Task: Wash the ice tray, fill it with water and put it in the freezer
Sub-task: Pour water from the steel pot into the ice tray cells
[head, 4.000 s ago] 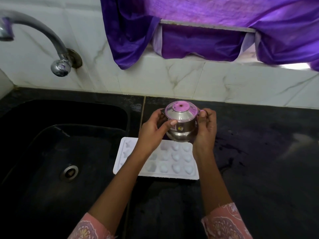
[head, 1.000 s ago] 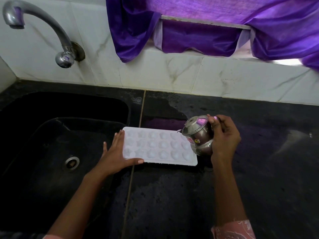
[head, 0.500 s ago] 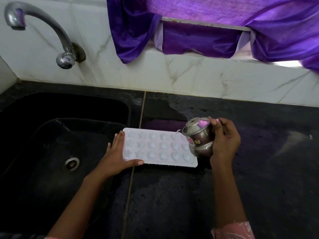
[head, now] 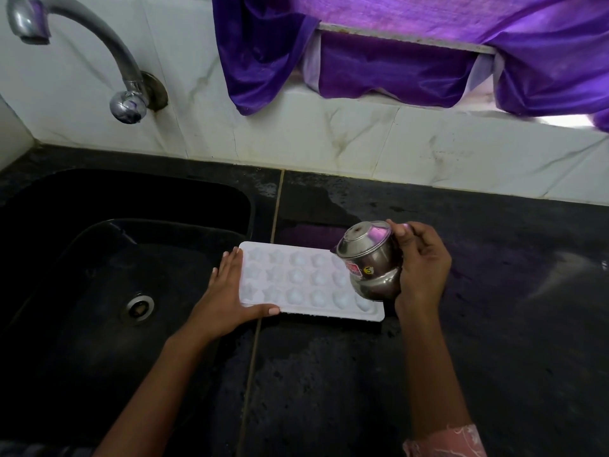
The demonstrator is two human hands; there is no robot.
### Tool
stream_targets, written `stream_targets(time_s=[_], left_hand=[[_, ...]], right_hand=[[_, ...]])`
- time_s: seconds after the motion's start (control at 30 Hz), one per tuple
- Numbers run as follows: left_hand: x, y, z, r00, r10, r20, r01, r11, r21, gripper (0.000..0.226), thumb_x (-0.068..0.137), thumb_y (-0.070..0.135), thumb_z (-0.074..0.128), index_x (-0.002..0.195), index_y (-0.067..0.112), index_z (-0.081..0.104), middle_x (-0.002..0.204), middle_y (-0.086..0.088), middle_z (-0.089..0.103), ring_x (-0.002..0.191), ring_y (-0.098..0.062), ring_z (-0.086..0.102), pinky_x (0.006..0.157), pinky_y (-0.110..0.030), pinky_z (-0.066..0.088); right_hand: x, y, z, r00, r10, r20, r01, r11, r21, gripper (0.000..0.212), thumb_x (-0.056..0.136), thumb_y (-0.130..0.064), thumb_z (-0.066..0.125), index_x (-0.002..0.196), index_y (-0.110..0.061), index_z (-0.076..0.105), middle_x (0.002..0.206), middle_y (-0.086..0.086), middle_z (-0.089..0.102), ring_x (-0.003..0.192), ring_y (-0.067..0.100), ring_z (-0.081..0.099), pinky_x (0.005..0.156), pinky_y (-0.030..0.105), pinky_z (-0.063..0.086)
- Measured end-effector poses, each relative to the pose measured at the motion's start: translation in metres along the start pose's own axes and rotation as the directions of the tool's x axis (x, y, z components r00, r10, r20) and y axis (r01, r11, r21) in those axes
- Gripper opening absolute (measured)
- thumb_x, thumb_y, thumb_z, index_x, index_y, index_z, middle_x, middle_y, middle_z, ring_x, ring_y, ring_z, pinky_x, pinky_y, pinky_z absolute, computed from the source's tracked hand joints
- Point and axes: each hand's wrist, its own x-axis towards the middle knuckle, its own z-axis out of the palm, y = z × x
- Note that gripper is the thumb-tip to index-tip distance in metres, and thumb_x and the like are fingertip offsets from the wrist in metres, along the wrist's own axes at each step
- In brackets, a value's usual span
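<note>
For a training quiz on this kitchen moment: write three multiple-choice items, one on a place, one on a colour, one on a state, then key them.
1. Where does the ice tray lie?
A. in the sink
B. on the black counter, beside the sink
C. on the window ledge

2. What colour is the curtain?
A. green
B. purple
C. yellow

3. How is the steel pot held?
A. tilted over the tray
B. upside down in the sink
C. standing untouched on the counter

Answers: B, the tray rests on the counter next to the sink; B, the cloth is purple; A, the right hand tips it while the left hand steadies the tray.
</note>
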Motion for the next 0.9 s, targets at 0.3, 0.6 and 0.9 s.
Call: stream_targets(time_s=[0.3, 0.6, 0.9], left_hand=[[0.0007, -0.0001, -0.0003, 1.000, -0.001, 0.003, 0.001, 1.000, -0.002, 0.153, 0.029, 0.094, 0.045, 0.147, 0.016, -0.014, 0.149, 0.014, -0.019, 0.132, 0.003, -0.024, 0.107, -0.022, -0.015], [0.0004, -0.0006, 0.0004, 1.000, 0.001, 0.002, -0.001, 1.000, -0.021, 0.153, 0.029, 0.096, 0.044, 0.147, 0.018, -0.015, 0.150, 0.014, -0.017, 0.132, 0.003, -0.024, 0.108, -0.022, -0.015], [-0.0019, 0.0011, 0.0005, 1.000, -0.007, 0.009, 0.008, 0.999, -0.039, 0.140, 0.048, 0.082, 0.061, 0.147, 0.018, -0.014, 0.154, 0.010, -0.015, 0.132, 0.005, -0.021, 0.108, -0.021, -0.014]], right_hand=[[-0.0011, 0.0029, 0.0041, 0.999, -0.029, 0.018, 0.030, 0.997, -0.074, 0.022, 0.079, -0.010, 0.070, 0.068, -0.027, 0.063, 0.065, -0.016, 0.068, 0.070, 0.001, 0.062, 0.072, 0.023, 0.049], [-0.0016, 0.0018, 0.0045, 0.998, -0.060, 0.033, 0.063, 0.995, -0.077, 0.027, 0.078, -0.010, 0.070, 0.065, -0.033, 0.066, 0.072, -0.010, 0.070, 0.080, 0.010, 0.066, 0.074, 0.023, 0.049], [-0.0023, 0.0015, 0.0060, 0.998, -0.064, 0.011, 0.065, 0.993, -0.096, 0.024, 0.080, -0.009, 0.069, 0.068, -0.029, 0.062, 0.067, -0.015, 0.067, 0.074, 0.003, 0.063, 0.072, 0.020, 0.049]])
